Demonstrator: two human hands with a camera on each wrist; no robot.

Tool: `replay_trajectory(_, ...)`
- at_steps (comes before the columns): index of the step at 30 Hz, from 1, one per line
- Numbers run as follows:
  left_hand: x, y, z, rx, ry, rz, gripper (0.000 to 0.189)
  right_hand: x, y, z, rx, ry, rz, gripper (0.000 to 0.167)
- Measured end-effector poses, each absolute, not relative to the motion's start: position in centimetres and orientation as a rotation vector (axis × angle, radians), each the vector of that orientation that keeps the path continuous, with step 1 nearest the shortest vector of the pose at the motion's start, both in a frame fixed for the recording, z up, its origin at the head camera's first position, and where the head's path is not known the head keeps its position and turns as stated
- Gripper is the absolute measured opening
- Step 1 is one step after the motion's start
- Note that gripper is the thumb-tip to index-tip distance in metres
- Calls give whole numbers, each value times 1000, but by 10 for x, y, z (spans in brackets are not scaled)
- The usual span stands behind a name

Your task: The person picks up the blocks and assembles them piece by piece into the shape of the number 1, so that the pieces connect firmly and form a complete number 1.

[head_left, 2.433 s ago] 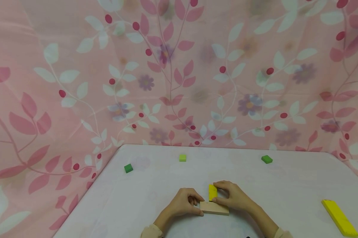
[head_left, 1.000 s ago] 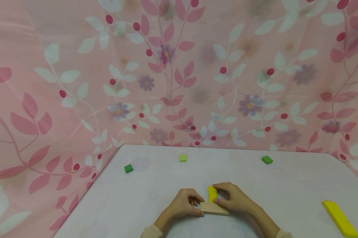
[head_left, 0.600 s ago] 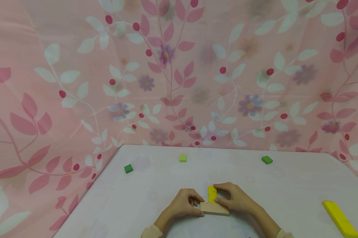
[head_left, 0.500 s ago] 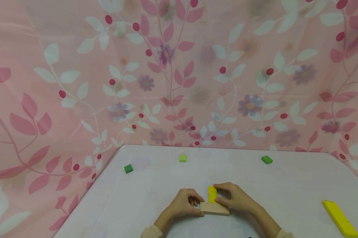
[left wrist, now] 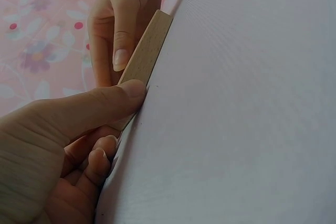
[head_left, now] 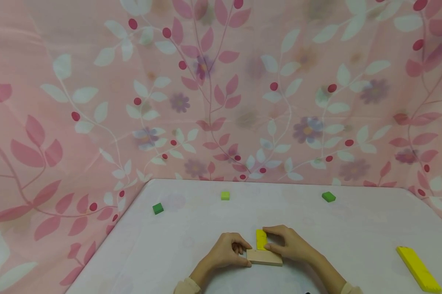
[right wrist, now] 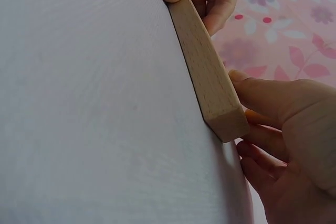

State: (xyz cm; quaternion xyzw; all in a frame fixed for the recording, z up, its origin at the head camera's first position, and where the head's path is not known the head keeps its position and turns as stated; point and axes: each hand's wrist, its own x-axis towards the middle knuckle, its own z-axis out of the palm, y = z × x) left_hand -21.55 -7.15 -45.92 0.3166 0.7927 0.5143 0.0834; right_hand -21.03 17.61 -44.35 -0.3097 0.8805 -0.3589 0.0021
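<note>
Low in the middle of the head view, a plain wooden block (head_left: 264, 258) stands on the white table. My left hand (head_left: 226, 250) grips its left end, with the thumb on the near face, as the left wrist view also shows at the block's end (left wrist: 144, 59). Just behind it, a yellow block (head_left: 261, 240) reaches away from me, and my right hand (head_left: 290, 244) pinches it between thumb and fingers. In the right wrist view the wooden block (right wrist: 205, 61) hides the yellow one almost wholly.
A long yellow block (head_left: 419, 269) lies at the right. Toward the back are a dark green block (head_left: 158, 208), a light green block (head_left: 225, 196) and a green block (head_left: 329, 197). A pink floral cloth (head_left: 221, 102) hangs behind the table (head_left: 191, 220).
</note>
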Motion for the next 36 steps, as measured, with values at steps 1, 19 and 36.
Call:
replay_trajectory(1, -216, -72, -459, 944, 2366, 1536, 30, -210, 176, -444, -975, 2762, -1126, 52)
replay_trajectory(19, -205, -69, -440, 908, 2381, 1516, 29, -210, 174, -447, -1102, 2793, -1082, 50)
replay_trajectory(36, -215, -72, -458, 922, 2366, 1539, 30, -208, 173, -445, -1056, 2779, -1099, 49)
